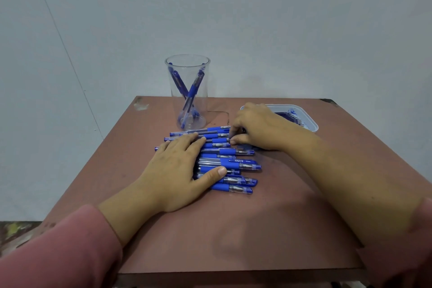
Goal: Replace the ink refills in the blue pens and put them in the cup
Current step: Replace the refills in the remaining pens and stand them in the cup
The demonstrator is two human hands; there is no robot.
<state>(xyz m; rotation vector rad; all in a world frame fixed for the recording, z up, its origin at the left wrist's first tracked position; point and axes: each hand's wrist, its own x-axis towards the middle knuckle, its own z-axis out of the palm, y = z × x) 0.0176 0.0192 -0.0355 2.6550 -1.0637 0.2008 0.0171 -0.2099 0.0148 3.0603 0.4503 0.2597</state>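
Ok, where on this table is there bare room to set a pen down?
Bare table shows at the front edge, between the forearms, below the pens; also left of the cup. Crowded: the middle, where left hand and right hand meet the pens, through to the tray.

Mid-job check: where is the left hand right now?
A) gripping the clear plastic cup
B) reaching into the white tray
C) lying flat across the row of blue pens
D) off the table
C: the left hand lies with straight fingers across the row of blue plastic pens on the brown table, short of the tall clear plastic cup.
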